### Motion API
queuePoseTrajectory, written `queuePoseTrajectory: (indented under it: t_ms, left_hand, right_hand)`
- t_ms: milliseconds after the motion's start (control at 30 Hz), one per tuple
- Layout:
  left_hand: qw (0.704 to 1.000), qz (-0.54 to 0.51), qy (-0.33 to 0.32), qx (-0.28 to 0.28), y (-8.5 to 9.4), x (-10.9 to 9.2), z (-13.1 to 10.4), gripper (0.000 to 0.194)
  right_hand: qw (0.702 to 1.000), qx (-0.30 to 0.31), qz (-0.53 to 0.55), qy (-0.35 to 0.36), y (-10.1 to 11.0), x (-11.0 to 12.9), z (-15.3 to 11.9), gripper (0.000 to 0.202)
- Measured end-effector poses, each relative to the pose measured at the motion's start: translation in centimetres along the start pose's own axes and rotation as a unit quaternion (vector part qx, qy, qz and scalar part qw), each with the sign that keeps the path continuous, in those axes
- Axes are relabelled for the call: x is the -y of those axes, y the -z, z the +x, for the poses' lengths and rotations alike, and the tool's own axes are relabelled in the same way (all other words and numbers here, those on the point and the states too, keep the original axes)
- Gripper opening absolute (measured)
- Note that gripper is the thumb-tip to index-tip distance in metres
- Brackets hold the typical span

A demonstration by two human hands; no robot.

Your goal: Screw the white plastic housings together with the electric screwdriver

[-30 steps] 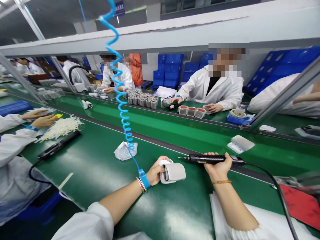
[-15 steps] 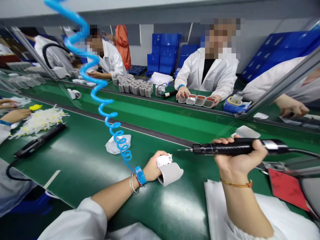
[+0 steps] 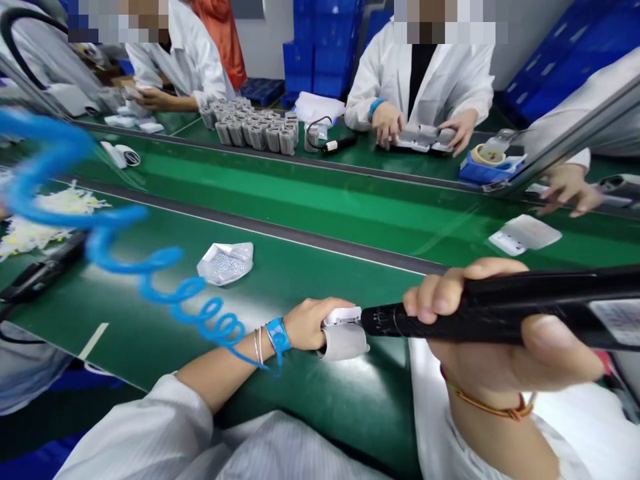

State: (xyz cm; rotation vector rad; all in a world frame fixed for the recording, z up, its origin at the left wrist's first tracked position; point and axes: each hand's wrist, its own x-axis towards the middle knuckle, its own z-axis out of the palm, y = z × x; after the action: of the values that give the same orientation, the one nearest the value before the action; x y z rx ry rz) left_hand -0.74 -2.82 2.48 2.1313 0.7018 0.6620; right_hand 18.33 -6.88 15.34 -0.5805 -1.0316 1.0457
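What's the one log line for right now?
left hand: holding pale part | right hand: gripping black power driver | driver nose: at part, contact unclear | white packet: on green table

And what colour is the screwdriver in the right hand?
The screwdriver is black, with a whitish label; the head view shows it best.

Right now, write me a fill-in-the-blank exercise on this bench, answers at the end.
1. The right hand grips a powered screwdriver whose body is mainly ____.
2. In the picture, the pale housing in the left hand is on the ____ side of the screwdriver.
3. The coiled cord leading toward the left wrist is coloured ____.
4. The open packet of small shiny pieces rests on a table coloured ____.

Missing words: black; left; blue; green.
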Motion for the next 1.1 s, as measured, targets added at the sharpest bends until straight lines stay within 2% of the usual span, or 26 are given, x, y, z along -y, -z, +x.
queuePoseTrajectory:
  t_ms: [567,1100]
  left_hand:
    - [1.000,0.004,-0.015,0.024,0.2,-0.1,0.3,0.051]
    - [1.000,0.001,-0.007,0.027,0.4,-0.7,0.6,0.049]
  right_hand:
    - [0.999,0.039,0.007,-0.003,0.1,-1.4,0.1,0.027]
    - [1.000,0.030,0.004,0.008,0.6,-2.1,0.5,0.025]
